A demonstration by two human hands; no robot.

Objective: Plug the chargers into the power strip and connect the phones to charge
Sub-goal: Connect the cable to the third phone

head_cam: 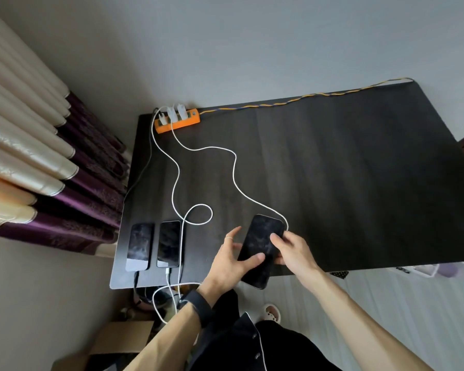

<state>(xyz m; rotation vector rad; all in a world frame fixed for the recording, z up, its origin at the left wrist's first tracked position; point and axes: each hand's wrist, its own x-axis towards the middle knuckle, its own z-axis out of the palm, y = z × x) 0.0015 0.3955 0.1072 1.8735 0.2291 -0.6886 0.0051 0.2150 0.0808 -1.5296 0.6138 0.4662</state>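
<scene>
We saw two bare arms with no sleeves on them. The left hand (229, 259) had a thin ring (228, 238) on one finger. A wide black band (198, 303) went around the left wrist. The right hand (292, 250) wore nothing. Below, we saw dark clothes with a thin white edge and small buttons.

The left hand (232, 259) and right hand (292, 250) cover much of the third phone's (260, 245) lower half, hiding where its white cable (235, 167) ends. The sockets under the three chargers (172, 115) are too small to read. The striped cord (306, 97) disappears past the table's (359, 170) far corner.
</scene>
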